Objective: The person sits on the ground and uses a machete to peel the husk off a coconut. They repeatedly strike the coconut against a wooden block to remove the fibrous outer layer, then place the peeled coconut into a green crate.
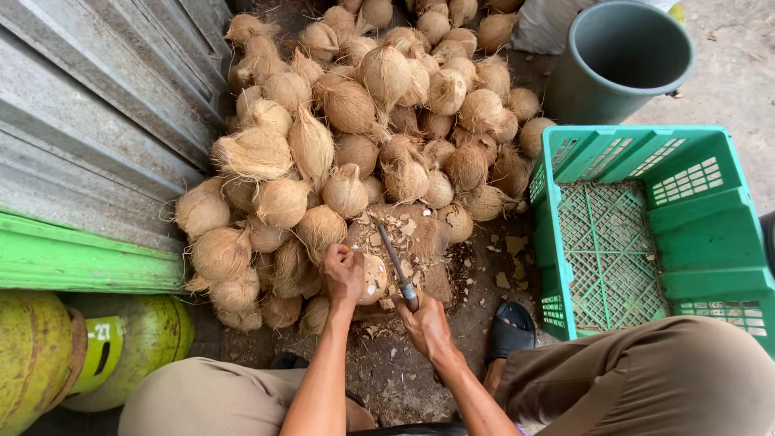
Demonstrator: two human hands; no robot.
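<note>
My left hand (344, 273) grips a partly peeled coconut (373, 278) resting on a wooden chopping block (416, 238). My right hand (425, 323) is closed on the handle of a long knife (394, 260); its blade points up and away over the block, right beside the coconut. Shell chips lie on the block and on the ground around it. A big heap of husked brown coconuts (363, 121) is piled just beyond the block.
A green plastic crate (702, 242) stands at the right, a grey-green bucket (617, 60) behind it. Corrugated metal wall (97, 105) at the left, green gas cylinders (48, 355) below it. My knees and a black sandal (510, 327) frame the dirt floor.
</note>
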